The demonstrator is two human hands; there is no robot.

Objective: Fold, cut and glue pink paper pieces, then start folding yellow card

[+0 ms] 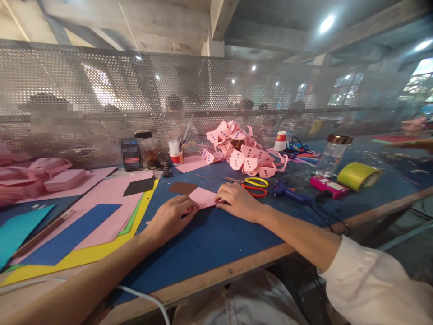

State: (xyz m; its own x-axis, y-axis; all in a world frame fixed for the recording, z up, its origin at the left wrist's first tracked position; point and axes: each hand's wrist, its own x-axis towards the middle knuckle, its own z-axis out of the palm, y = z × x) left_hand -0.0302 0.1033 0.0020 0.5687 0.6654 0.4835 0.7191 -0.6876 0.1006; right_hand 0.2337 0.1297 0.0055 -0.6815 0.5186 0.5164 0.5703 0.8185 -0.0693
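Observation:
A small pink sheet of paper (203, 197) lies on the blue tabletop between my hands. My left hand (172, 214) grips its left edge, fingers bent and pressed together at the near corner. On the opposite edge, my right hand (238, 201) pinches the paper between thumb and fingers. Just behind the left hand lies a brown piece of paper (182, 188). Scissors with yellow and orange handles (255, 183) rest beyond my right hand, and a blue glue gun (291, 192) lies to their right.
Pink folded paper pieces with dots (248, 158) are heaped at the back. Coloured sheets (98, 225) and pink paper shapes (34, 178) cover the left. On the right stand a clear bottle (333, 155), a pink box (328, 186) and a yellow tape roll (356, 176). A perforated screen (135, 85) rises behind.

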